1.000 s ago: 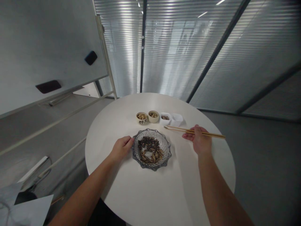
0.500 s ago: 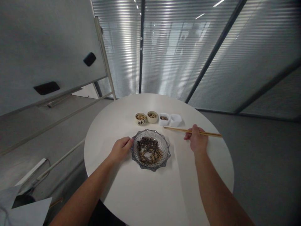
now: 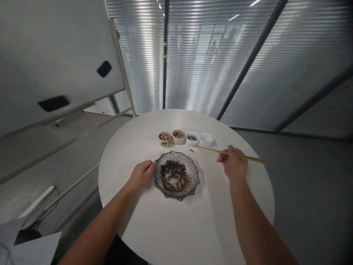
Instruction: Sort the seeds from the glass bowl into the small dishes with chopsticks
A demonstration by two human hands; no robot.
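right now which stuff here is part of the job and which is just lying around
Things: right hand holding wooden chopsticks; left hand on glass dish of sunflower seeds; two ceramic cups; two white square dishes
Rest: round white table; whiteboard

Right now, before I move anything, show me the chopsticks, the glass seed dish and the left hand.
Chopsticks (image 3: 209,150): head view, on the shafts near the tips.
Glass dish (image 3: 176,196): head view, on the near rim.
Left hand (image 3: 142,175): head view, on the back of the hand.
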